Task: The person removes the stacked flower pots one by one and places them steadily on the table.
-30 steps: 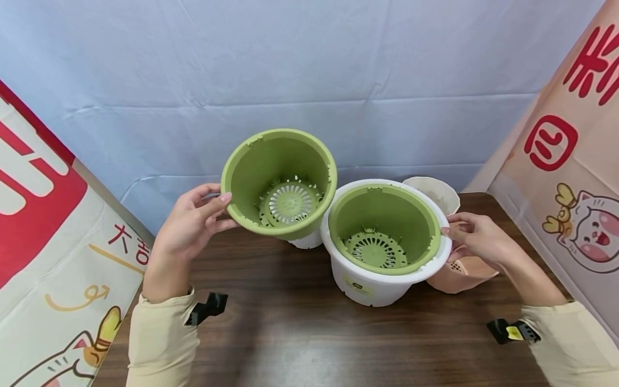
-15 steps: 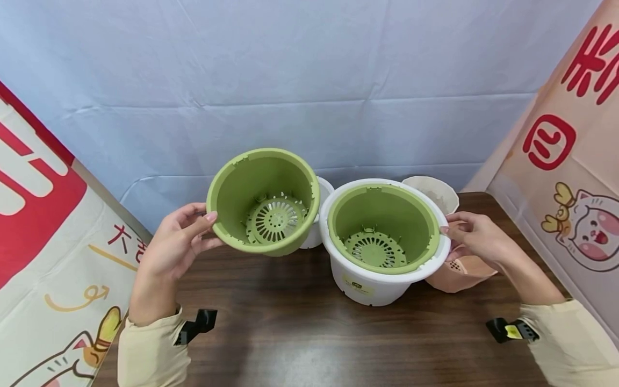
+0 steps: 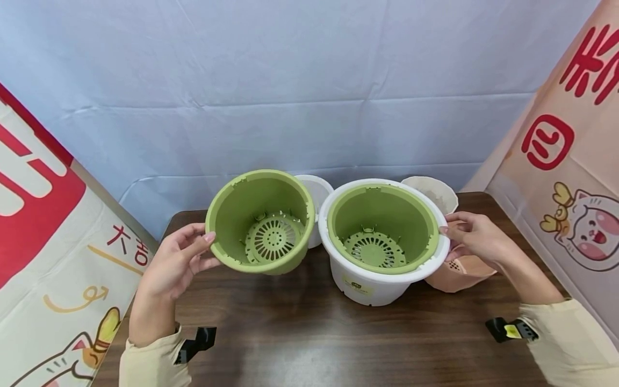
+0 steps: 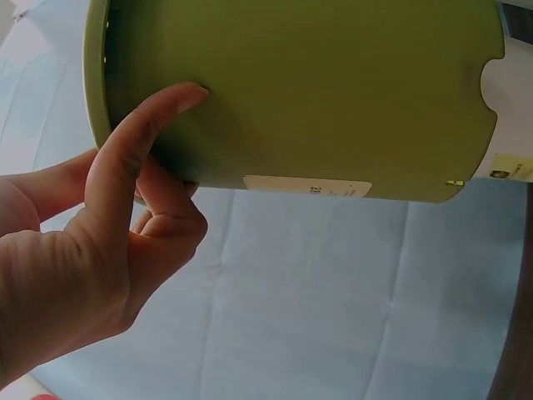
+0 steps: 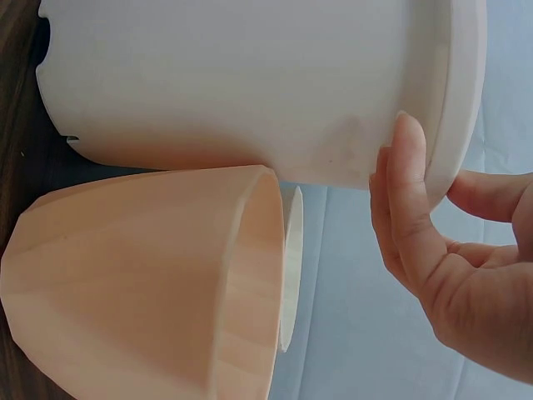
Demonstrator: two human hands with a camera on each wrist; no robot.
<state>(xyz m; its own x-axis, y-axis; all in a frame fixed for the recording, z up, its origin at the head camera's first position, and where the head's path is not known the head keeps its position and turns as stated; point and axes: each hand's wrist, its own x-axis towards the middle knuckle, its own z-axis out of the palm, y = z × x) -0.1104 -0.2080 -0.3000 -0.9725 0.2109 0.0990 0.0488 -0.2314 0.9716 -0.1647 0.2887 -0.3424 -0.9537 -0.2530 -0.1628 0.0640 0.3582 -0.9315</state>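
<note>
My left hand (image 3: 179,260) pinches the left rim of a green slotted pot (image 3: 261,221), which tilts a little toward me in the head view. In the left wrist view, the fingers (image 4: 137,133) lie on the green pot's outer wall (image 4: 316,92), near a pale label. My right hand (image 3: 479,239) grips the right rim of a white pot (image 3: 372,287) standing on the table, with a second green slotted pot (image 3: 382,228) nested inside it. The right wrist view shows that hand (image 5: 466,283) with its thumb over the white rim (image 5: 466,92).
A smaller white pot (image 3: 316,196) stands behind, between the two green pots. To the right are a peach pot (image 3: 454,277) and a cream faceted pot (image 3: 437,193) behind it. Cloth backdrops (image 3: 290,129) close off the back and both sides of the brown table (image 3: 309,333).
My left hand has lowered the green pot and brought it left and nearer, uncovering more of the small white pot. The right hand keeps its hold on the white rim.
</note>
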